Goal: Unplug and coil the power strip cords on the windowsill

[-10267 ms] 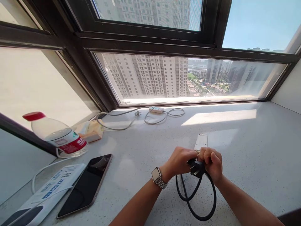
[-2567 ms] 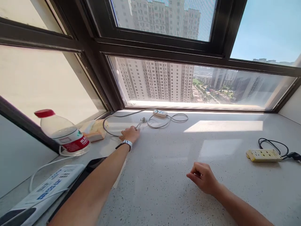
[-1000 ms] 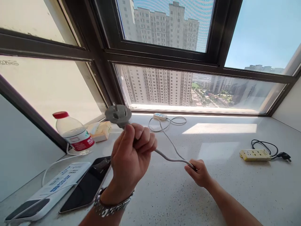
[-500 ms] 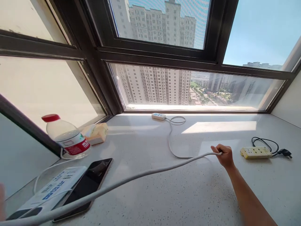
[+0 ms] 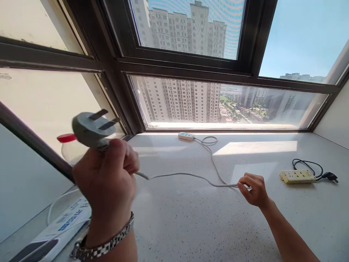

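My left hand [image 5: 107,182] is raised close to the camera, gripping a grey cable just below its grey three-pin plug [image 5: 88,129]. The grey cable [image 5: 188,175] runs from that fist across the speckled sill to my right hand [image 5: 252,189], which pinches it, then on to a small white power strip [image 5: 186,136] by the window. A loop of the cable lies beside that strip.
A yellow power strip [image 5: 297,176] with a coiled black cord [image 5: 313,168] lies at the right. Behind my left hand are a red-capped bottle [image 5: 65,140] and a white box with blue print [image 5: 65,227]. The dark window frame [image 5: 131,109] borders the sill.
My left hand, out of view half a second ago, has come back up with the plug. My right hand slid slightly nearer along the cable, and the cable slack shortened.
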`<state>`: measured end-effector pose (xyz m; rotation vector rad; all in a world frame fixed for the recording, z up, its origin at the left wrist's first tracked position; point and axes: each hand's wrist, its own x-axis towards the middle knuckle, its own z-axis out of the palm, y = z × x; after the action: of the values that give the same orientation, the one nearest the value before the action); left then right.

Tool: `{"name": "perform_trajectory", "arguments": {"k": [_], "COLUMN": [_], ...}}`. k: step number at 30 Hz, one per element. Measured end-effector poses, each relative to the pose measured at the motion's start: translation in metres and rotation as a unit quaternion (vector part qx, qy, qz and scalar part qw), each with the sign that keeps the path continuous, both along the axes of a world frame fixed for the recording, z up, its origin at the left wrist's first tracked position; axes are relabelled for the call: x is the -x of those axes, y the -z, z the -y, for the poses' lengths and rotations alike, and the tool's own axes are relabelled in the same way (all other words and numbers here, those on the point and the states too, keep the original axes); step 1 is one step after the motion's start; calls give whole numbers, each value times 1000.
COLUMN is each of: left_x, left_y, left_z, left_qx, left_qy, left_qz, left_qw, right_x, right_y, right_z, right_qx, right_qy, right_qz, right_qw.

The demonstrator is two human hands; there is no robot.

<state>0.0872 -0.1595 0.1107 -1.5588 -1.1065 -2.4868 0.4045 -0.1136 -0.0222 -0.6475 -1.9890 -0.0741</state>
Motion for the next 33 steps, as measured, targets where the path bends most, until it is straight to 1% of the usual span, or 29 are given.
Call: {"name": "perform_trajectory", "arguments": {"k": [2, 4, 7, 9, 11, 14, 18, 20, 21, 22, 24, 25, 26, 28, 30, 33], "left_x": [-22, -48, -88, -110, -125, -137, -143, -148, -151, -154, -159, -161, -163, -163, -161, -155], "left_y": [7, 19, 43, 62, 81, 103, 118, 122, 124, 126, 128, 127, 126, 120, 111, 93], "left_z": [-9, -14, -19, -23, -26, -30, -28, -24, -22, -19, -15, -13, -12, -10, -8, -4], "left_qx": [59, 102, 135, 161, 169, 147, 95, 69, 58, 50, 45, 47, 47, 44, 43, 78], "left_qy": [72, 122, 223, 263, 287, 324, 363, 366, 363, 356, 337, 330, 330, 351, 389, 436], "left_qz": [-123, -227, -333, -375, -410, -448, -486, -492, -484, -467, -418, -397, -384, -384, -369, -285], "left_qw": [988, 961, 906, 874, 849, 820, 789, 787, 794, 808, 843, 855, 861, 853, 843, 850], "right_x": [11, 14, 13, 11, 12, 17, 25, 27, 28, 28, 29, 29, 29, 29, 30, 31], "right_y": [1, 4, 7, 6, 5, 2, 2, 3, 3, 2, 1, 0, 0, -1, 1, 6], "right_z": [9, 12, 13, 14, 18, 25, 31, 31, 31, 30, 30, 30, 31, 31, 30, 25], "right_qx": [-32, -40, -14, 17, 56, 147, 276, 320, 338, 351, 362, 361, 357, 347, 346, 347], "right_qy": [-30, -53, -83, -106, -141, -198, -273, -306, -318, -326, -331, -326, -319, -296, -276, -236], "right_qz": [-27, -61, -132, -206, -290, -398, -467, -481, -484, -482, -470, -463, -455, -441, -422, -402], "right_qw": [999, 996, 988, 973, 945, 884, 795, 756, 742, 733, 734, 741, 751, 773, 791, 814]}}
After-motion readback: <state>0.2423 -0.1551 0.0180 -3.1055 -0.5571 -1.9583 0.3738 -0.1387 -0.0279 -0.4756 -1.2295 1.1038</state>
